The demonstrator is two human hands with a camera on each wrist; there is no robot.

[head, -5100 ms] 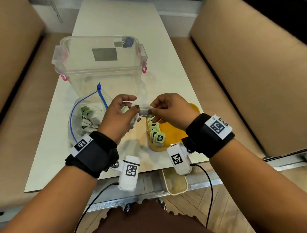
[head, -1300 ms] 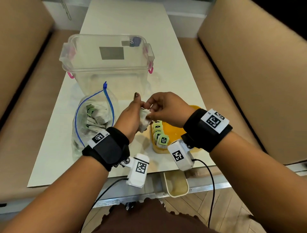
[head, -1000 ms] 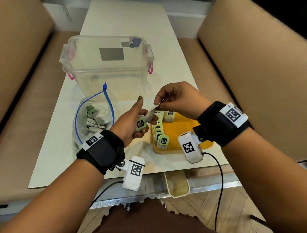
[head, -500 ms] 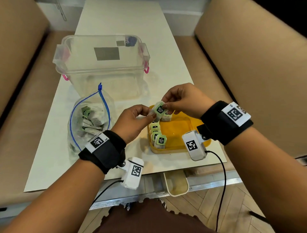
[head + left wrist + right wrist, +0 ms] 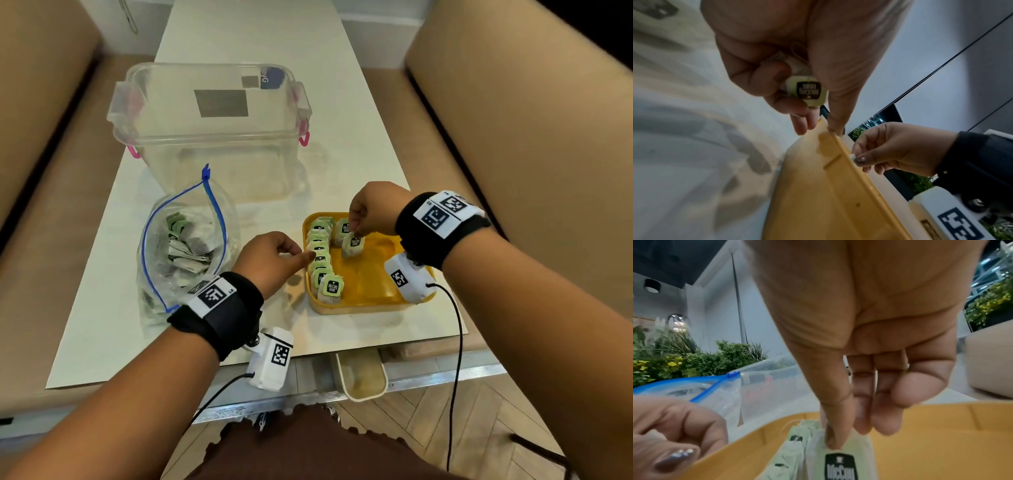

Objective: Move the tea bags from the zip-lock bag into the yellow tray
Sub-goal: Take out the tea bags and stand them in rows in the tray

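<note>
The yellow tray [image 5: 371, 293] sits at the table's near right, with a row of green-tagged tea bags [image 5: 322, 260] standing along its left side. My right hand [image 5: 356, 233] hangs over the tray's far end and pinches the top of one tea bag [image 5: 352, 245], whose lower end is down inside the tray beside the row. My left hand [image 5: 306, 255] is at the tray's left rim; the left wrist view shows its curled fingers holding another tea bag [image 5: 810, 92]. The open zip-lock bag [image 5: 185, 246], blue-edged, lies to the left with several tea bags inside.
A large clear plastic box [image 5: 212, 120] with pink latches stands behind the zip-lock bag. Tan benches flank the white table [image 5: 342, 144]. A small beige container [image 5: 363, 378] hangs below the table's near edge.
My right hand has lowered its tea bag from above the tray into the tray beside the row. My left hand has dropped to the tray's left rim, still holding its tea bag.
</note>
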